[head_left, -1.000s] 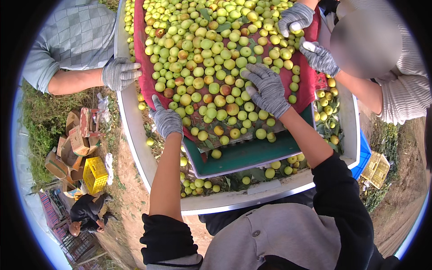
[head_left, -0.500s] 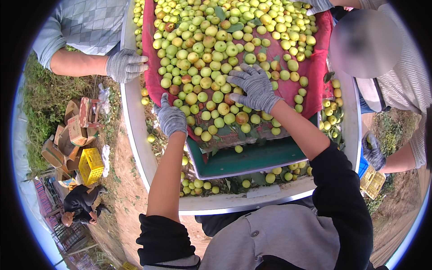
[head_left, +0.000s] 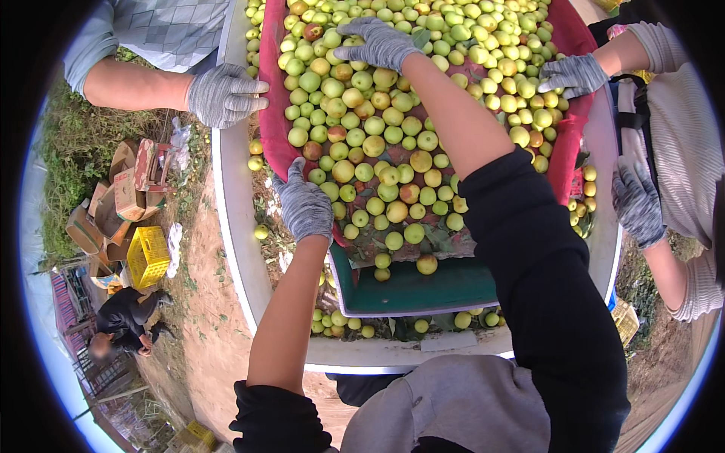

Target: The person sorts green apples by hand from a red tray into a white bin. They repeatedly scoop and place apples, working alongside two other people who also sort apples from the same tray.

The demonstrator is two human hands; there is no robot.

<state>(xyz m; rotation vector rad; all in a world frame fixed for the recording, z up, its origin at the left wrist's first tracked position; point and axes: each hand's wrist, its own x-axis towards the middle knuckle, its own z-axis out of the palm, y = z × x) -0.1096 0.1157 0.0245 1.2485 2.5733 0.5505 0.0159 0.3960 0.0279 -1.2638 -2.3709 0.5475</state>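
Observation:
Small round green-yellow fruits (head_left: 374,146), some blushed reddish brown and looking like jujubes, are heaped on a sloping bed lined with red cloth (head_left: 277,98). My left hand (head_left: 306,205), in a grey knit glove, is closed round the near left edge of this lining. Farther up, my right hand (head_left: 377,44), gloved alike, reaches over the heap with its fingers spread on the fruits. Below the bed's near end is a green trough (head_left: 415,296). Two fruits, one being a yellowish fruit (head_left: 427,263), lie at the lip above it.
A white-rimmed bin (head_left: 245,257) surrounds the bed, with loose fruits and leaves along its bottom. At the left, a co-worker's gloved hand (head_left: 225,97) touches the lining; another's gloved hand (head_left: 574,75) is on fruits at the right. Cardboard boxes (head_left: 113,200) and a yellow crate (head_left: 148,257) lie on the ground.
My right hand has moved away from me, up the heap. My left hand stays at the lining's edge. The right-hand co-worker's hand has come down onto the fruits, and several fruits have shifted near the lip.

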